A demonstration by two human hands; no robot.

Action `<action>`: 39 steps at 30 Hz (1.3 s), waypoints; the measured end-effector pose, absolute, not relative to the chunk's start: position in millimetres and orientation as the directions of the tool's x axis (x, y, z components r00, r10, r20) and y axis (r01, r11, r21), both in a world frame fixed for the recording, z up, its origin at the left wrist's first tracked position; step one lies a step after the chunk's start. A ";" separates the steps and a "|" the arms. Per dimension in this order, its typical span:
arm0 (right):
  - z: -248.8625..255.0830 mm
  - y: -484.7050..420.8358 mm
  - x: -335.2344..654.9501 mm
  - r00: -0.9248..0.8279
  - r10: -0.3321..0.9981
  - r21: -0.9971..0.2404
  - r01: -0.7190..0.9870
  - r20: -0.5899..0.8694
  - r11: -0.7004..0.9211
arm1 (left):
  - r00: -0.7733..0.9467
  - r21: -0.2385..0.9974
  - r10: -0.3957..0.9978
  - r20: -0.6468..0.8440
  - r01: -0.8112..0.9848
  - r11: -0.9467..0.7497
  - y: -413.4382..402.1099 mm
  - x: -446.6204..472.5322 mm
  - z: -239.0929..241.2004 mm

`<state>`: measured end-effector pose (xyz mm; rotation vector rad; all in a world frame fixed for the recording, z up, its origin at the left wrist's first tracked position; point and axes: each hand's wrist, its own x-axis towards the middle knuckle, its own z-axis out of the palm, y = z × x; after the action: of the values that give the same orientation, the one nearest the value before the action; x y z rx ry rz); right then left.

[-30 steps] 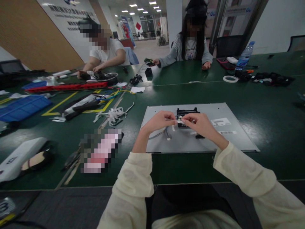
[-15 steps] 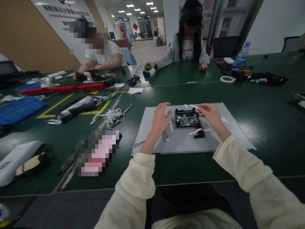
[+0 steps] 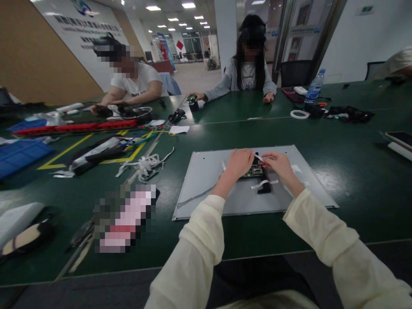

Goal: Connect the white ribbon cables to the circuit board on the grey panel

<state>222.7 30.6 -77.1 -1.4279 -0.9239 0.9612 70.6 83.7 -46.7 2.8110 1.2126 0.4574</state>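
A green circuit board [image 3: 254, 171] in a black frame lies on a pale grey flat panel [image 3: 199, 180], partly covered by my left hand [image 3: 240, 164]. That hand has its fingers bent together over the frame's upper left; whatever they grip is hidden. My right hand [image 3: 277, 165] pinches one end of a short white tape strip [image 3: 258, 157] at the frame's upper right. Another strip of white tape [image 3: 264, 184] crosses the black arm [image 3: 264, 189] below the board. A grey cable [image 3: 201, 195] runs across the panel to the left.
Left of the panel lie a tangle of white strips [image 3: 146, 166], a blurred-out pink phone-like item [image 3: 128, 219] and a blue tray [image 3: 22, 156]. Across the table sit two people. A tape roll [image 3: 299, 114] and water bottle [image 3: 314, 87] stand at the far right.
My left hand has moved right, from beside the board to over it, its fingers closing up near the tape. My right hand still pinches the strip. The view has shifted slightly.
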 end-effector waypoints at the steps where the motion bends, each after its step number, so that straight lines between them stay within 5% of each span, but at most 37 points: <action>1: -77.1 30.8 223.0 0.359 0.932 -0.997 0.031 -0.056 -0.072 | 0.656 0.143 0.718 0.235 0.707 -0.693 84.5 70.3 -49.5; 8: -74.9 29.5 227.4 0.342 0.940 -0.960 0.263 -0.001 -0.097 | 0.654 0.125 0.732 0.191 0.723 -0.679 86.7 69.9 -58.9; 12: -66.9 21.9 226.2 0.281 0.950 -0.700 0.706 0.137 -0.108 | 0.630 0.144 0.752 0.194 0.740 -0.657 88.3 71.4 -60.8; 15: -60.9 15.2 222.1 0.249 0.955 -0.501 0.854 0.160 -0.139 | 0.630 0.142 0.751 0.198 0.739 -0.658 88.8 71.4 -61.8; 28: -55.6 9.6 208.9 0.271 0.952 -0.214 0.948 0.145 -0.237 | 0.592 0.122 0.785 0.183 0.778 -0.616 88.4 73.1 -62.0; 39: -55.1 2.5 211.4 0.222 0.965 -0.099 0.973 0.139 -0.210 | 0.561 0.164 0.821 0.104 0.804 -0.571 79.2 70.4 -52.9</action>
<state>211.4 2.5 -55.1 -2.3219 -1.8611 -0.0692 70.4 79.2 -52.9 2.6881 1.4036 0.2570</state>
